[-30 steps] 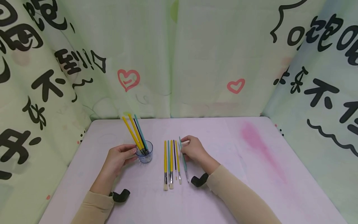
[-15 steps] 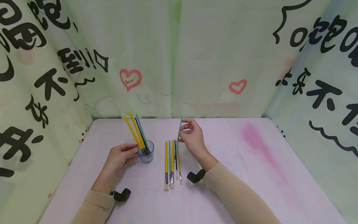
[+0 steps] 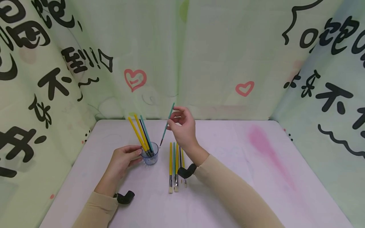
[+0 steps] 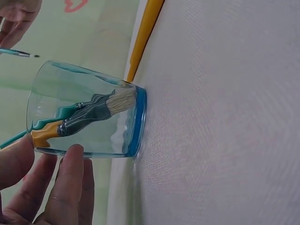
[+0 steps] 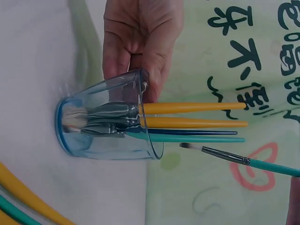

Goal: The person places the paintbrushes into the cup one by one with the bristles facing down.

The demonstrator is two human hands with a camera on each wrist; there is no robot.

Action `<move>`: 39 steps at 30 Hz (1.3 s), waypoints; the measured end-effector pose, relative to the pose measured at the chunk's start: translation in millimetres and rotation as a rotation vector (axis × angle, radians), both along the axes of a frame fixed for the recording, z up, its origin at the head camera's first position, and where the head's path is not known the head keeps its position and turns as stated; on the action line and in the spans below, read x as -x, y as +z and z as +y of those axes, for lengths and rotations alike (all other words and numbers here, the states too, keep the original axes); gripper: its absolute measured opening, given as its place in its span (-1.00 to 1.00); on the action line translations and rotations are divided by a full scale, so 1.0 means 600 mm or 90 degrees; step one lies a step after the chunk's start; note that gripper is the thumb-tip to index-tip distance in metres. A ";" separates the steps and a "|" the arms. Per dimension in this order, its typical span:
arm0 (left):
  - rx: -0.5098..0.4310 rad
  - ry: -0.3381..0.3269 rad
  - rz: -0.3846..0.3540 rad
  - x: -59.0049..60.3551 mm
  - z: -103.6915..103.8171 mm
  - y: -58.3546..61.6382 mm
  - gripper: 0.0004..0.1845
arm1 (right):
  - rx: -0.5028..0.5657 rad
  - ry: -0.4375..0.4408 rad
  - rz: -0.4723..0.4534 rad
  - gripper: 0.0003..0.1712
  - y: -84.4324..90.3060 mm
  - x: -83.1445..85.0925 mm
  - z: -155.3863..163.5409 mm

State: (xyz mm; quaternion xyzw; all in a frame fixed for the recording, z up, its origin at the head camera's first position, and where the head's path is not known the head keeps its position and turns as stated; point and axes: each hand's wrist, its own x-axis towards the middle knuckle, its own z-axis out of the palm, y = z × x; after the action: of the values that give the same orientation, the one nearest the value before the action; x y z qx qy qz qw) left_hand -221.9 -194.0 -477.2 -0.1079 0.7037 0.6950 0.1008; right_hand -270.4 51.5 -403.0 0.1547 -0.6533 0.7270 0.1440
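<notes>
A clear bluish cup [image 3: 150,161] stands upright on the table, bearing several paintbrushes [image 3: 143,134] with bristles down and yellow, dark and turquoise handles. My left hand [image 3: 125,160] holds the cup's left side, thumb by the rim and fingers along the wall. Between thumb and fingers, my right hand [image 3: 183,126] pinches a thin turquoise paintbrush [image 3: 164,133] in the air, tilted with bristles down. In the right wrist view, the dark tip of this paintbrush [image 5: 225,154] is just outside the cup's mouth, apart from the rim.
Several paintbrushes [image 3: 170,167] lie side by side right of the cup, partly hidden under the right forearm. A pink smear marks the tabletop [image 3: 265,142] on the right. Printed curtains [image 3: 211,63] hang around the back and sides.
My right hand has lifted the turquoise paintbrush from the right end of the row and carried it left and up to the cup. The left hand and cup have stayed in place.
</notes>
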 end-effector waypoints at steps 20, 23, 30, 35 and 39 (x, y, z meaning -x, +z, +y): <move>0.009 0.009 0.002 0.000 0.002 -0.001 -0.58 | -0.147 0.043 -0.061 -0.50 -0.060 0.025 -0.076; 0.010 0.007 0.003 0.001 0.002 -0.002 -0.58 | -0.165 0.047 -0.080 -0.48 -0.071 0.028 -0.080; 0.013 0.007 0.006 0.002 0.002 -0.003 -0.57 | -0.189 0.064 -0.107 -0.48 -0.085 0.030 -0.087; 0.007 0.012 0.003 0.003 0.002 -0.002 -0.57 | -0.218 0.073 -0.123 -0.51 -0.092 0.030 -0.091; 0.009 0.015 -0.002 0.003 0.002 -0.002 -0.57 | -0.222 0.076 -0.149 -0.53 -0.096 0.027 -0.091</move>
State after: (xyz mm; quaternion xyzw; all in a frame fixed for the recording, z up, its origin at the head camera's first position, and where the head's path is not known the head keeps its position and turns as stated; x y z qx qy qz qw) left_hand -223.4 -192.6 -478.5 -0.1175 0.7069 0.6912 0.0930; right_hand -286.9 -3.1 -460.8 0.1305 -0.7712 0.6231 -0.0050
